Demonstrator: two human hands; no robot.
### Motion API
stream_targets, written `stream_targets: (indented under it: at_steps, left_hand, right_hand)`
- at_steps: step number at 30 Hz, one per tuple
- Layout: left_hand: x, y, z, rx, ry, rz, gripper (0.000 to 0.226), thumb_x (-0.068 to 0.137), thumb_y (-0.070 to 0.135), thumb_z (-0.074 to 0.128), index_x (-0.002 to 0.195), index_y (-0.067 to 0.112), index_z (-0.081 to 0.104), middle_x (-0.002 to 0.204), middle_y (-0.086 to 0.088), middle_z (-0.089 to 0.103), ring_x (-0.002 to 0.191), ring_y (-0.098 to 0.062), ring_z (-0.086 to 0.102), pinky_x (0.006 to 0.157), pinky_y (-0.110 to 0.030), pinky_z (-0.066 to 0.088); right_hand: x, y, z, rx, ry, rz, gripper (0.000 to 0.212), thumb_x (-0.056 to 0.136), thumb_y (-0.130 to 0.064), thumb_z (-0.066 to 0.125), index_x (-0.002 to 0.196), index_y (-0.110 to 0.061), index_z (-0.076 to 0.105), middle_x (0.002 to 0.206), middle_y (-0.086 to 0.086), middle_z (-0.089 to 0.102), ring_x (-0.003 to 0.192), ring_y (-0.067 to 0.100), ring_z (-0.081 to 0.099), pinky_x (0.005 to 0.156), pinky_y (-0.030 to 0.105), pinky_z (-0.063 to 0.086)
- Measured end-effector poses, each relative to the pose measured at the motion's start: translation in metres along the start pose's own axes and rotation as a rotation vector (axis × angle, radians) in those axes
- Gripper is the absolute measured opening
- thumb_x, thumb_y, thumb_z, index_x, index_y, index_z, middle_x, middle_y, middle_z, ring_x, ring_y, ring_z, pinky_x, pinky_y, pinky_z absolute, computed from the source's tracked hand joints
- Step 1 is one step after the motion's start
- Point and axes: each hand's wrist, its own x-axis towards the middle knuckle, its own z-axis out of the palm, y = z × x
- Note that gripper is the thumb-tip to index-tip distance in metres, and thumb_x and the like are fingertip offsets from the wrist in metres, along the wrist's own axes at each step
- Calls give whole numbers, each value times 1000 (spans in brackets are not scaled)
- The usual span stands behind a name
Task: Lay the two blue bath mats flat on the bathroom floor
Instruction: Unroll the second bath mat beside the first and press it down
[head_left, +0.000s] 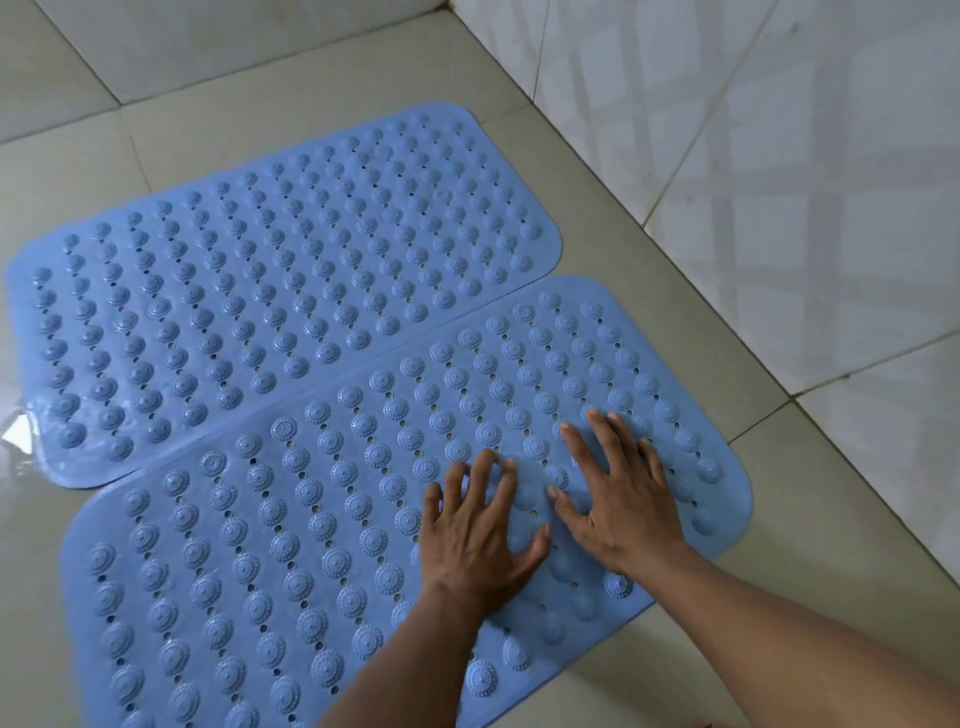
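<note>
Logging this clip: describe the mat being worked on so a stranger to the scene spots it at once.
Below the white tiled wall on the right, two blue studded rubber mats lie side by side on the grey tiled floor. It is the nearer mat: the left hand and right hand press flat on it, while the farther mat lies untouched.

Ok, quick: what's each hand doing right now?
Left hand: open, fingers spread, pressing on the near mat.
Right hand: open, fingers spread, pressing on the same mat.
</note>
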Motion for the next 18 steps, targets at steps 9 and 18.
stream_targets:
  at_steps: [9, 18]
  left_hand:
    - [-104, -81, 1, 92, 18, -21, 73, 98, 65, 32, 159, 25, 31, 168, 2, 21, 154, -23, 18, 117, -48, 17]
    - [-214, -182, -15, 112, 1, -444, 77, 98, 72, 20, 162, 30, 16, 170, 3, 8, 157, -22, 2, 121, -48, 7]
  right_hand:
    - [-26, -76, 23, -6, 34, -210, 69, 96, -56, 29, 157, -24, 28, 167, 1, 21, 155, 26, 10, 120, 59, 10]
    - [-68, -217, 57, 24, -12, -617, 62, 93, -47, 42, 152, -27, 41, 161, 3, 36, 151, 28, 26, 115, 59, 15]
